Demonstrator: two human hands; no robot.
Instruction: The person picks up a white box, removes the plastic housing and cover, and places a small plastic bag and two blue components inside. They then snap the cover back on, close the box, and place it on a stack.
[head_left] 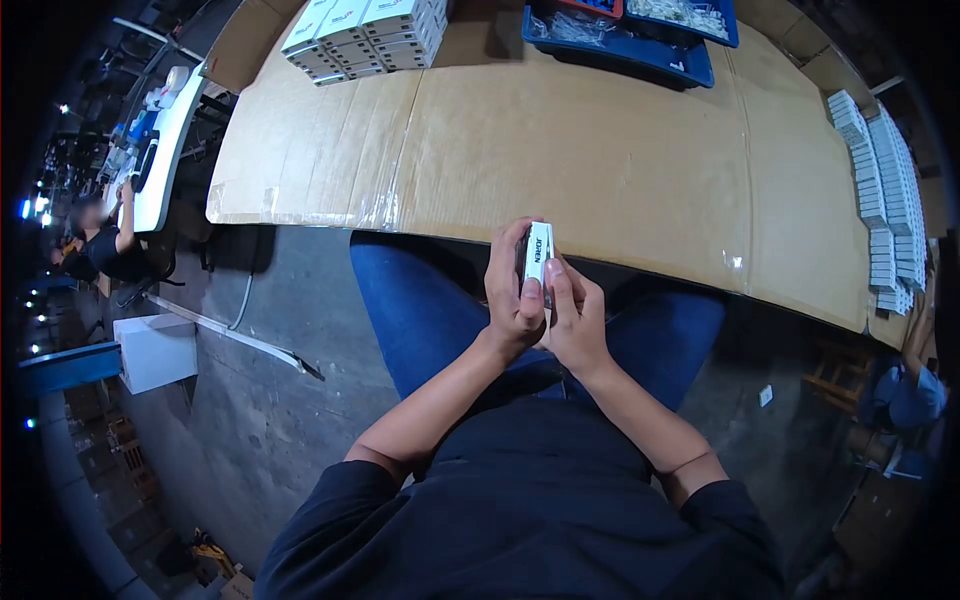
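Observation:
Between my two hands is a small white box [538,252] with dark lettering on its narrow side, held just off the table's front edge above my lap. My left hand [508,285] wraps its left side, the thumb pressed on the near end. On the other side, my right hand [578,310] has its fingers closed against the box's right edge near the lower corner. The underside of the box is hidden by my palms.
A cardboard-covered table [560,160] lies ahead. Stacked white boxes [365,35] stand at its back left, blue trays [625,50] of small parts at the back. Rows of small boxes [885,190] line the right end. People sit at far left [105,235] and far right [910,385].

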